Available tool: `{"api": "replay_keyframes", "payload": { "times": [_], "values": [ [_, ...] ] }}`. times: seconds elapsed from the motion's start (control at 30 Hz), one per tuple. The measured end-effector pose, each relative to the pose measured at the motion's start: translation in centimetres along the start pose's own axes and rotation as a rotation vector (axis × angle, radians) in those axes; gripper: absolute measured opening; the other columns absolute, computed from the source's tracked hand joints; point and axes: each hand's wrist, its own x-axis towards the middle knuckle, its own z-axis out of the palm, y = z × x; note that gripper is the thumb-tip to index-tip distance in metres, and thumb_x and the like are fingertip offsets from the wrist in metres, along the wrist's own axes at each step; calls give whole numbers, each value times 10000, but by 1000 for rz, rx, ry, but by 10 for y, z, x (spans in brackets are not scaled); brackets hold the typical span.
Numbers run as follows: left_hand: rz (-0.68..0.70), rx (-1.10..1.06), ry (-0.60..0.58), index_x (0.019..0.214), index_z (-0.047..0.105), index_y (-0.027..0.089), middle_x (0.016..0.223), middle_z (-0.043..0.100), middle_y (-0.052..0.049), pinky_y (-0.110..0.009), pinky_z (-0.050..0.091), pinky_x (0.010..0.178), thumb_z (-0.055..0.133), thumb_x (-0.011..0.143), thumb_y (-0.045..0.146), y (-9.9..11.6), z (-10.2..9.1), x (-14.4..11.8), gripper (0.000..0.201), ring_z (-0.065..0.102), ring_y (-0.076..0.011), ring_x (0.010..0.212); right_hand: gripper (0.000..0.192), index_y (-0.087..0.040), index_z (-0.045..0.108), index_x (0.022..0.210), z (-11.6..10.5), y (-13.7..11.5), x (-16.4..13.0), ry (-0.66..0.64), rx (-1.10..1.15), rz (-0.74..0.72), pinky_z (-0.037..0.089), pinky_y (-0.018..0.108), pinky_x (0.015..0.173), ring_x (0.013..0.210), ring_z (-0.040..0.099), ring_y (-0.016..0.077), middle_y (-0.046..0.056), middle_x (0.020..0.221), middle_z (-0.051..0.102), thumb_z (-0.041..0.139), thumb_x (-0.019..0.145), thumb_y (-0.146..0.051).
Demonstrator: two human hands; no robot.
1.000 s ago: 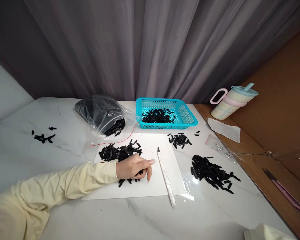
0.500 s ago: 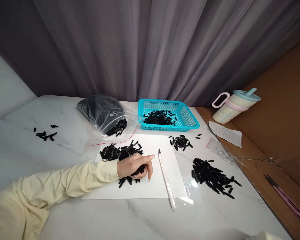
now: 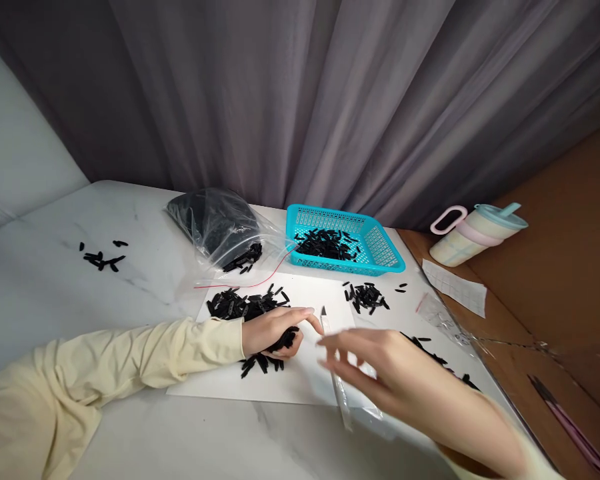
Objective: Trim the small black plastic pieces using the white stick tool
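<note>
The left hand (image 3: 273,330) is laid on the white sheet (image 3: 310,377) near the middle of the counter (image 3: 145,427), its fingers curled loosely over a clutch of small black strips (image 3: 270,347); more of the same strips are heaped just beyond it at the sheet's far-left corner. The right hand (image 3: 375,370) is held above the sheet's right edge with its fingers spread wide and nothing gripped, though motion blur makes its exact height hard to judge. Directly under and beside those fingers lies a craft knife (image 3: 333,360), blade tip pointing away. A fingertip could be nicked should the right hand be lowered carelessly onto the blade end. Strips could also be scattered off the sheet if the knife is knocked sideways. Farther off are a clear plastic bag (image 3: 215,227), a turquoise basket (image 3: 380,250) of strips and a lidded cup (image 3: 473,233) at the right.
</note>
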Motion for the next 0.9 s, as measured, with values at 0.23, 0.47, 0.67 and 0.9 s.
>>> {"api": "replay_keyframes", "payload": {
  "times": [0.23,0.47,0.67,0.9],
  "values": [
    [27,-74,-37,1051,434,192,351,268,95,-190,113,313,273,918,443,-2,0,1,327,178,-69,291,215,-169,550,1032,59,15,18,101,69,31,479,263,579,727,595,172,74,855,632,380,902,-194],
    [59,-12,-74,1197,397,148,348,297,108,-169,137,297,275,908,489,-5,0,0,464,192,-67,285,241,-168,610,966,80,1,4,255,403,361,485,251,506,491,547,129,17,672,609,425,899,-309],
    [35,14,-59,1133,435,130,369,356,101,-142,193,279,325,892,489,-4,-3,1,446,242,-60,282,305,-155,607,896,76,-4,2,239,1154,645,503,360,848,820,646,203,54,769,664,584,815,-448],
    [24,32,9,1043,477,142,357,349,105,-149,175,272,412,875,413,-3,-1,1,326,219,-53,276,292,-155,610,868,69,13,-5,249,1227,645,442,355,899,811,627,171,67,865,664,655,773,-428]
  ]
}}
